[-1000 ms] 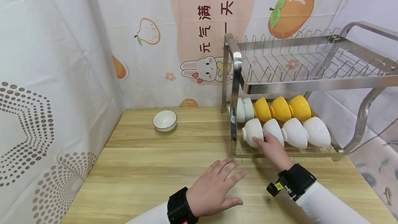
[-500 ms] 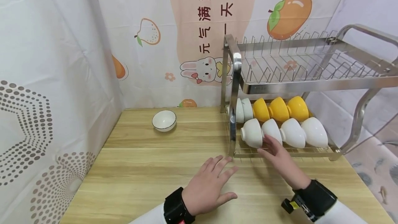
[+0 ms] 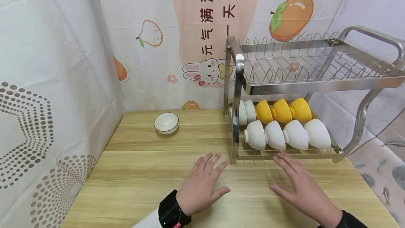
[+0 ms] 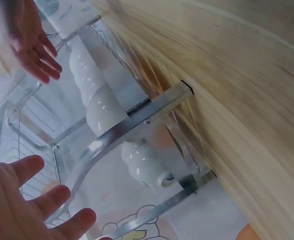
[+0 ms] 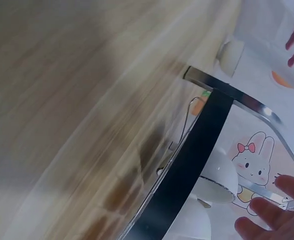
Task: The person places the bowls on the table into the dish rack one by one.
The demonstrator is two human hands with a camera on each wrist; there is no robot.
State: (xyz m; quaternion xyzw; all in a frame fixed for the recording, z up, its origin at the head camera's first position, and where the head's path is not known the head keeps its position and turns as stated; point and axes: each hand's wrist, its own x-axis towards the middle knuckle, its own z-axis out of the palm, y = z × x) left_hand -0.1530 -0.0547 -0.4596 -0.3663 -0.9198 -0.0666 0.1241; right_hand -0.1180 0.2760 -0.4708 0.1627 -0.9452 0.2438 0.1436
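Observation:
My left hand (image 3: 202,185) is held over the table left of the rack, fingers spread and holding nothing. Just in front of the rack, my right hand (image 3: 303,189) has its fingers straight and thumb out, also holding nothing. On the lower tier of the metal dish rack (image 3: 284,89), white bowls (image 3: 295,134) stand on edge in the front row. Behind them are yellow bowls (image 3: 281,111) and, at the left end, pale bowls (image 3: 250,112). In the left wrist view, the white bowls (image 4: 104,110) show past the rack's side frame.
One white bowl with a dark rim (image 3: 166,123) sits upright at the table's back left. The rack's upper tier (image 3: 303,66) has wire slots. A printed curtain (image 3: 148,80) hangs behind the wooden table (image 3: 142,171), with another curtain (image 3: 60,80) at the left.
My right hand has let go of a white bowl in the front row and drawn back toward me, its fingers straightening. My left hand has shifted slightly left and down.

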